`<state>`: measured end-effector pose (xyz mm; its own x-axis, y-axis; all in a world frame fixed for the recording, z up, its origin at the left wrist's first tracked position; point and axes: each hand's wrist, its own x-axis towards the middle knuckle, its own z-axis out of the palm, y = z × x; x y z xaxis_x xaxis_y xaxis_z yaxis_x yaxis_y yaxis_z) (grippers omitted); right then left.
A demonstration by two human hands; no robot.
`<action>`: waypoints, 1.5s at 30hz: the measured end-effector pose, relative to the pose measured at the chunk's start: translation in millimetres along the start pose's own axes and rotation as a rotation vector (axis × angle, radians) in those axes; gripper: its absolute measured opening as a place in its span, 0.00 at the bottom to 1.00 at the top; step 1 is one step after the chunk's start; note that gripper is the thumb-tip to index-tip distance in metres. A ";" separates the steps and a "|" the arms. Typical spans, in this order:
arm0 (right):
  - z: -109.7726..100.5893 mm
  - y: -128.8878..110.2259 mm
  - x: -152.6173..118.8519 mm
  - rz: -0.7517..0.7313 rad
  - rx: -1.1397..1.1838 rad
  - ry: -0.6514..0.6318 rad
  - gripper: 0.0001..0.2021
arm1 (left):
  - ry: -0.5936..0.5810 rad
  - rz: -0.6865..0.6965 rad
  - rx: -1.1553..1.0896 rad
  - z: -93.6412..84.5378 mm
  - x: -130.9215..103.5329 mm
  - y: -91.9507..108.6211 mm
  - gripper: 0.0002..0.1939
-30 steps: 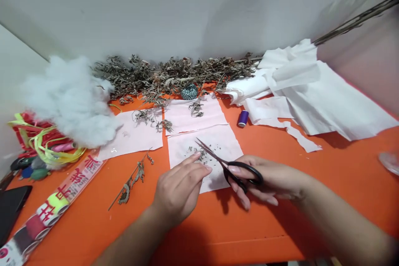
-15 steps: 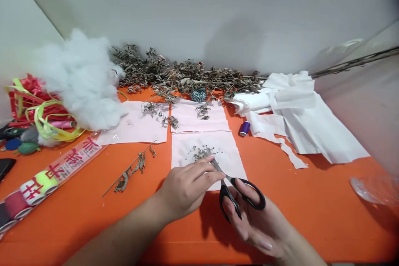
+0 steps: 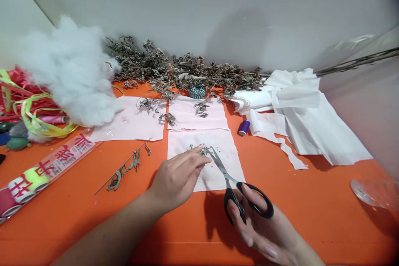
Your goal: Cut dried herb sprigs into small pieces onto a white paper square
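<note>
Black-handled scissors [image 3: 225,173] are in my right hand [image 3: 264,224], thumb and a finger through the loops, blades slightly apart and pointing away from me. My left hand [image 3: 176,178] is beside the blade tips, its fingers pressed together; whether they hold a bit of leaf is too small to tell. Under the fingertips and blades, small dry leaf crumbs [image 3: 204,150] lie on the near white cloth square [image 3: 183,143]. Dry leaf clusters [image 3: 202,109] rest on the cloth square behind [image 3: 187,118]. A leafy dry sprig [image 3: 135,161] lies left of my left hand.
Dried branches [image 3: 187,70] run along the wall behind a ball of dark twine [image 3: 197,91]. White stuffing [image 3: 75,75], ribbons [image 3: 40,108] and packed thread spools [image 3: 23,185] are at left. A purple spool [image 3: 244,127] and white fabric [image 3: 318,124] sit at right, beyond them clear plastic [image 3: 370,191].
The scissor blades have parted a little and moved right, away from my left fingers. My left hand has shifted slightly left. The whole view has turned slightly.
</note>
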<state>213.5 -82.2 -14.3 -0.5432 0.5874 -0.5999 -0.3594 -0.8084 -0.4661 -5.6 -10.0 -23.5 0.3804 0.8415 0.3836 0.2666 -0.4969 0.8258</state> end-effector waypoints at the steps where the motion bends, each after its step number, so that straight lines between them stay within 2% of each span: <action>1: 1.5 -3.0 -0.9 -0.017 -0.083 0.042 0.27 | 0.024 -0.073 -0.049 0.3 -0.4 0.8 0.13; 3: 5.9 -9.5 -3.5 -0.069 -0.339 0.128 0.25 | 0.081 -0.207 -0.101 1.3 -0.8 2.6 0.10; 5: 10.8 -16.1 -6.5 -0.138 -0.715 0.258 0.21 | 0.131 -0.323 -0.152 2.5 0.0 4.5 0.07; 8: 14.6 -24.2 -10.4 -0.339 -1.402 0.602 0.16 | 0.188 -0.479 -0.295 2.7 4.8 6.7 0.08; 10: 13.9 -28.0 -11.5 -0.414 -1.671 0.731 0.12 | 0.206 -0.556 -0.402 0.9 9.3 7.2 0.12; 11: 13.1 -29.6 -11.6 -0.450 -1.731 0.755 0.10 | 0.212 -0.587 -0.451 -0.5 11.4 7.1 0.14; 15: 14.0 -38.9 -9.5 -0.583 -1.730 0.744 0.07 | 0.244 -0.672 -0.600 -5.5 16.1 5.4 0.19; 22: 29.0 -68.7 9.8 -0.830 -1.699 0.687 0.08 | 0.300 -0.735 -0.717 -4.5 16.8 6.6 0.18; 27: 21.3 -73.5 32.5 -0.928 -1.546 0.583 0.06 | 0.378 -0.820 -0.770 -3.6 21.1 14.4 0.20; 32: -0.6 -71.5 35.9 -0.880 -1.580 0.434 0.07 | 0.432 -0.950 -0.750 -4.9 26.8 20.5 0.23; 36: -6.9 -76.6 30.8 -0.776 -1.693 0.321 0.06 | 0.425 -0.983 -0.752 -6.6 28.8 21.0 0.23; 41: 0.1 -78.6 32.3 -0.695 -1.809 0.282 0.04 | 0.409 -0.970 -0.795 -8.6 29.0 22.6 0.21; 45: 3.7 -75.5 33.5 -0.666 -1.815 0.308 0.09 | 0.399 -1.013 -0.778 -9.2 27.9 25.7 0.20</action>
<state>219.7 -1.7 3.2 -0.4719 0.8799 -0.0559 0.7688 0.3796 -0.5147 3.7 2.7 12.3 -0.0026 0.8347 -0.5507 -0.3460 0.5159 0.7837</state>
